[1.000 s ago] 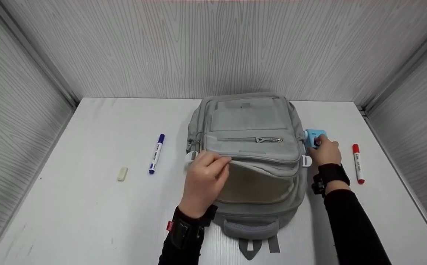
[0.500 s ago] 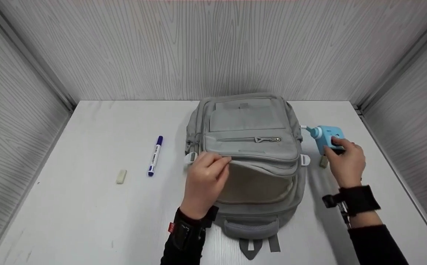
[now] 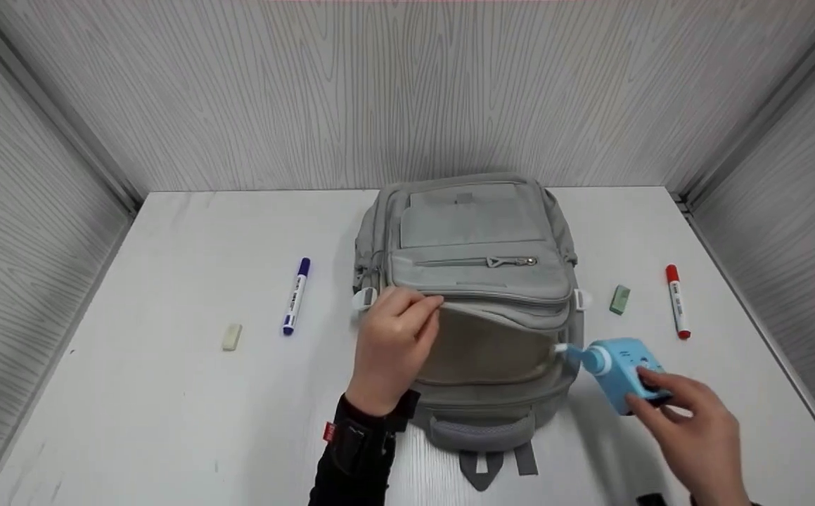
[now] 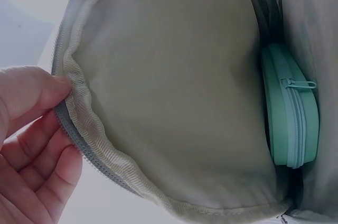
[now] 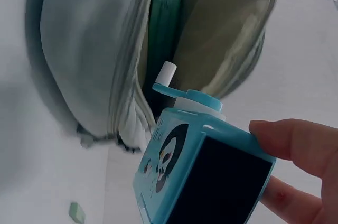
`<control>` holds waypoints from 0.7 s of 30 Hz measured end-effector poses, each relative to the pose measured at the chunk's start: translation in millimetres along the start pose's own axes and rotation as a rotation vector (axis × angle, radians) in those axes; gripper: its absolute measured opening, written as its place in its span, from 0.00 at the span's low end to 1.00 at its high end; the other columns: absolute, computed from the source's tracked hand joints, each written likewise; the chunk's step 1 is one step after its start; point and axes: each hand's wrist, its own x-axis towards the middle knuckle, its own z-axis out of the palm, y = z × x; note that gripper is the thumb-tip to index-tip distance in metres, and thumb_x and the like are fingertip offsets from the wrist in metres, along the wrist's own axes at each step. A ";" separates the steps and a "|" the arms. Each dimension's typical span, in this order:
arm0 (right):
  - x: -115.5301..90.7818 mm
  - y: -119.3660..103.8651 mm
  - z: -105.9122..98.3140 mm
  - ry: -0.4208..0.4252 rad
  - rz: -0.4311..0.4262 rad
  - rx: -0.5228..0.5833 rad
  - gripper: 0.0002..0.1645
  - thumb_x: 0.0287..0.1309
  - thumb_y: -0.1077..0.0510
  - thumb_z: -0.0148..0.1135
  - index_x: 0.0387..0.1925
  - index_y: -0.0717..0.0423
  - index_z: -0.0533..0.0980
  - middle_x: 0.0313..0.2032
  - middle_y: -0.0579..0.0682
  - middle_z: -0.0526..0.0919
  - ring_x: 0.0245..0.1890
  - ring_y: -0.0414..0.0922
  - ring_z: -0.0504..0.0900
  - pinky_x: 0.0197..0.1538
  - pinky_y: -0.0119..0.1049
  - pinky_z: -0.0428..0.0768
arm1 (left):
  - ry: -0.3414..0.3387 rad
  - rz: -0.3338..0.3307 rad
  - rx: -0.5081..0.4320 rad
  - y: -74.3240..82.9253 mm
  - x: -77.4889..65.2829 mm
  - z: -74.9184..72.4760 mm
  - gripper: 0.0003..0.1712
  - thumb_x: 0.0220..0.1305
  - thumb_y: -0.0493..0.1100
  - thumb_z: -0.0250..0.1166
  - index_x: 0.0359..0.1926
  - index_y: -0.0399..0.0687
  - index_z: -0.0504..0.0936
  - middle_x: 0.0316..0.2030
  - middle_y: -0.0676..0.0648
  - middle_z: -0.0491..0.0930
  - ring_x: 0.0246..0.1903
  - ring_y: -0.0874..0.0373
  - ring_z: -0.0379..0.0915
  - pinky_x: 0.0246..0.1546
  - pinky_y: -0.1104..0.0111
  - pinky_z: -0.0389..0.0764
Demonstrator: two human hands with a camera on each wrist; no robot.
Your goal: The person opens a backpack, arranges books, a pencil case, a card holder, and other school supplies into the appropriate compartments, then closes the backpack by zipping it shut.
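A grey backpack [image 3: 481, 218] lies on the white table with its main compartment unzipped. At the opening's zippered edge, my left hand [image 3: 389, 351] pinches the fabric between thumb and fingers and keeps the flap raised. Inside the compartment, the left wrist view shows a green zippered case [image 4: 290, 113]. To the right of the bag, my right hand [image 3: 702, 429] grips a light-blue crank pencil sharpener [image 3: 614, 379] by its body, its white-tipped handle pointing at the opening. The right wrist view shows the sharpener's penguin print and dark side [image 5: 216, 187].
A green eraser [image 3: 619, 299] and a red marker [image 3: 678, 302] lie right of the bag. On the left are a blue marker [image 3: 296, 296] and a whitish eraser [image 3: 231, 337]. Grey panel walls [image 3: 407, 98] enclose the table.
My right hand has carried the pencil sharpener from the bag's right side outward, then toward the front near the opening, uncovering the green eraser. My left hand stays on the flap.
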 end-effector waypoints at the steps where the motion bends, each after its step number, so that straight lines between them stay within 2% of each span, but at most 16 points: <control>1: -4.2 -3.6 6.2 -0.043 -0.007 0.016 0.28 0.57 0.57 0.71 0.60 0.55 0.78 0.58 0.60 0.77 0.48 0.48 0.81 0.48 0.42 0.86 | 0.002 -0.002 -0.002 -0.1 0.8 0.0 0.08 0.48 0.29 0.72 0.33 0.39 0.89 0.26 0.48 0.79 0.28 0.56 0.74 0.31 0.72 0.76; 2: -7.5 -7.9 13.3 -0.076 -0.027 0.041 0.27 0.58 0.57 0.71 0.60 0.54 0.78 0.58 0.59 0.77 0.48 0.47 0.81 0.49 0.43 0.86 | 0.004 -0.002 -0.004 -0.4 1.1 0.1 0.08 0.48 0.29 0.72 0.33 0.39 0.89 0.26 0.48 0.78 0.28 0.57 0.74 0.31 0.72 0.76; 4: -11.6 -17.2 28.6 -0.110 -0.096 0.113 0.27 0.57 0.58 0.72 0.59 0.54 0.79 0.57 0.58 0.78 0.46 0.39 0.81 0.50 0.41 0.86 | 0.004 0.001 0.000 -0.6 2.0 0.4 0.08 0.48 0.29 0.73 0.33 0.39 0.89 0.26 0.48 0.79 0.28 0.57 0.74 0.32 0.71 0.76; 7: -10.2 -33.3 51.7 -0.087 -0.282 0.204 0.24 0.53 0.62 0.73 0.54 0.56 0.82 0.53 0.58 0.79 0.43 0.28 0.78 0.49 0.37 0.86 | -0.001 0.007 0.007 -0.3 3.0 0.6 0.08 0.49 0.30 0.73 0.33 0.39 0.89 0.26 0.48 0.79 0.28 0.57 0.74 0.32 0.71 0.77; 9: -4.1 -43.3 65.2 -0.058 -0.426 0.219 0.22 0.51 0.65 0.74 0.51 0.59 0.83 0.50 0.59 0.79 0.42 0.30 0.79 0.47 0.34 0.85 | -0.003 0.008 0.010 0.2 3.0 0.6 0.07 0.49 0.30 0.73 0.33 0.39 0.89 0.26 0.48 0.79 0.28 0.57 0.75 0.33 0.71 0.77; 10: 0.3 -48.3 70.9 -0.051 -0.483 0.205 0.21 0.50 0.66 0.74 0.49 0.59 0.83 0.48 0.60 0.79 0.41 0.33 0.79 0.45 0.32 0.85 | -0.004 0.007 0.011 0.6 2.9 0.4 0.07 0.49 0.30 0.72 0.33 0.40 0.89 0.26 0.49 0.79 0.28 0.57 0.75 0.32 0.72 0.77; 12: 11.1 -56.6 80.6 -0.046 -0.580 0.141 0.21 0.49 0.66 0.74 0.48 0.59 0.84 0.48 0.60 0.79 0.42 0.40 0.80 0.45 0.34 0.83 | -0.004 0.004 0.008 1.1 2.2 0.0 0.07 0.49 0.30 0.73 0.33 0.40 0.89 0.26 0.48 0.79 0.28 0.57 0.75 0.32 0.72 0.77; 14: 22.0 -63.5 87.3 -0.064 -0.637 0.086 0.22 0.48 0.67 0.75 0.48 0.58 0.84 0.50 0.60 0.81 0.45 0.47 0.80 0.47 0.39 0.81 | -0.004 0.004 0.008 1.5 1.1 -0.6 0.08 0.49 0.30 0.73 0.33 0.40 0.89 0.26 0.49 0.79 0.28 0.57 0.74 0.32 0.72 0.76; 16: 31.6 -70.4 90.9 -0.113 -0.663 0.075 0.27 0.48 0.66 0.75 0.53 0.57 0.81 0.55 0.58 0.80 0.53 0.49 0.79 0.54 0.44 0.79 | -0.007 0.006 0.006 2.1 0.4 -1.3 0.08 0.49 0.30 0.73 0.33 0.40 0.89 0.26 0.49 0.79 0.28 0.57 0.74 0.32 0.72 0.76; 18: 40.6 -78.8 94.0 -0.153 -0.687 0.107 0.34 0.48 0.66 0.75 0.59 0.58 0.76 0.60 0.55 0.78 0.61 0.49 0.76 0.62 0.47 0.75 | -0.008 0.003 0.002 1.7 -0.6 -2.2 0.08 0.49 0.30 0.73 0.34 0.40 0.89 0.26 0.48 0.78 0.28 0.57 0.73 0.32 0.72 0.75; 21: 50.4 -94.0 97.2 -0.160 -0.720 0.157 0.38 0.50 0.65 0.75 0.63 0.61 0.70 0.61 0.55 0.77 0.63 0.48 0.75 0.66 0.48 0.72 | -0.009 -0.005 -0.007 1.1 -0.7 -3.1 0.08 0.49 0.29 0.72 0.34 0.40 0.89 0.26 0.48 0.79 0.29 0.57 0.74 0.32 0.72 0.76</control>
